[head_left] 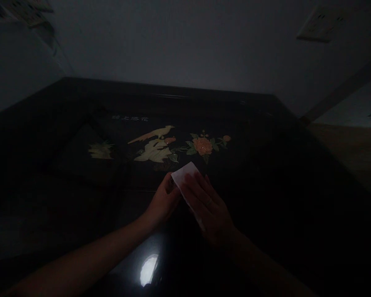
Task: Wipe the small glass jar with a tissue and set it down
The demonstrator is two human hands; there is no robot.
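Note:
The view is very dark. My right hand (208, 206) holds a white sheet, which looks like a tissue or paper (183, 172), with its fingers laid together along it. My left hand (165, 198) is close beside it, thumb and fingers curled round something dark behind the sheet's left edge; I cannot make out what it is. Both hands are over the near part of a glossy dark surface (250, 198). Just beyond them the surface carries an inlaid picture of a pale bird (160, 132), a pale rock (154, 152) and an orange flower (203, 146).
A grey wall (173, 45) stands behind the dark surface's far edge. A socket plate (321, 24) is on the wall at upper right, and a power strip (27, 12) shows at upper left. A bright light reflection (149, 269) lies on the surface near me.

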